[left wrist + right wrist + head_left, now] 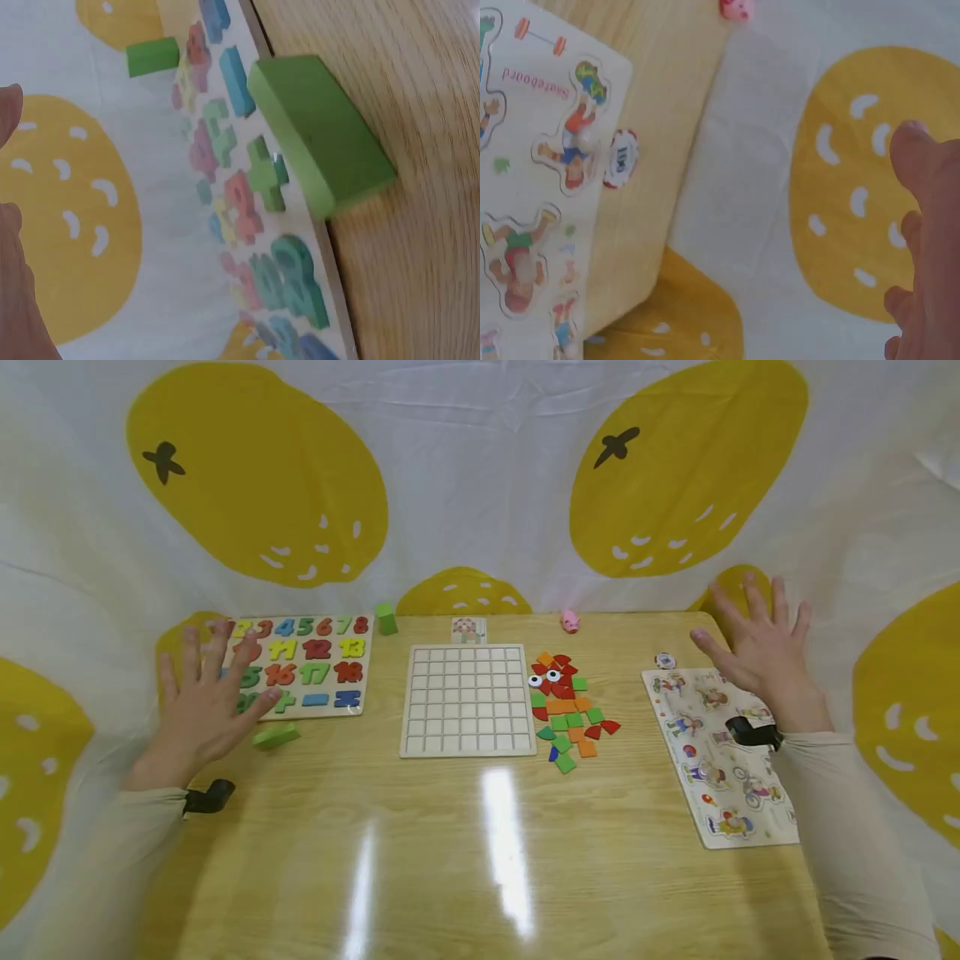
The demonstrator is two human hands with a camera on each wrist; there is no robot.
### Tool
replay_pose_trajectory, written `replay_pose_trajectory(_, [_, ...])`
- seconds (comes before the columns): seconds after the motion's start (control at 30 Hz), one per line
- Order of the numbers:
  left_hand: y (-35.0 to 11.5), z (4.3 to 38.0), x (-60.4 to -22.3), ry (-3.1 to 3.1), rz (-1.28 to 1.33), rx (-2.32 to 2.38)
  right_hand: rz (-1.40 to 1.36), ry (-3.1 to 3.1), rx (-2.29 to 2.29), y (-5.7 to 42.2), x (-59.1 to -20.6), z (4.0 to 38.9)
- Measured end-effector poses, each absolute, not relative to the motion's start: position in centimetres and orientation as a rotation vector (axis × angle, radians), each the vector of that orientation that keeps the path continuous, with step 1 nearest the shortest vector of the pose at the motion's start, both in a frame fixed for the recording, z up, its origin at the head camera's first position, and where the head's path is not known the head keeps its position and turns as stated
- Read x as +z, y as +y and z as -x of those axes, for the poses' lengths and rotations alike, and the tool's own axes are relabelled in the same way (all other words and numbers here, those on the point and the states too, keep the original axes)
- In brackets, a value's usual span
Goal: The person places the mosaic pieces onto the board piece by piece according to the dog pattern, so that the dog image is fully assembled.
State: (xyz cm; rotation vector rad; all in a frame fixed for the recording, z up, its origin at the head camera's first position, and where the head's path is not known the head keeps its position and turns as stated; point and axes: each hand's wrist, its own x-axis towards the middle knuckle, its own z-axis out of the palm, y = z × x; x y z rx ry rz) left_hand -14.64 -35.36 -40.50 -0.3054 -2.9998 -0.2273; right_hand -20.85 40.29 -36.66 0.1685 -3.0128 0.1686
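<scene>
Grip's spread wide, left hand [201, 714] and right hand [771, 662]; number board [332, 688] left of grid board [468, 701] looks light, stiff, so we'd grab edges.

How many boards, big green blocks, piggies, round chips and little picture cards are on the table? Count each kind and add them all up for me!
Boards: 3 (number board, grid board, picture puzzle board)
Big green blocks: 2
Pink piggy: 1
Round chip: 1
Little picture card: 1
Total: 8

white glare streaks the table [435, 860], while both wrist views look soft.
</scene>
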Motion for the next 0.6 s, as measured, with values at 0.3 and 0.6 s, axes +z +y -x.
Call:
replay_pose_trajectory(0.3, [-31.0, 15.9, -43.5, -2.934, 0.473, -0.252, -0.326, -2.980, 0.395, 37.2, -42.5, 21.8])
replay_pose_trajectory(0.6, [-24.8, 15.9, -48.2, -2.945, 0.603, -0.354, -0.496, -2.959, 0.616, 30.8, -47.2, 25.8])
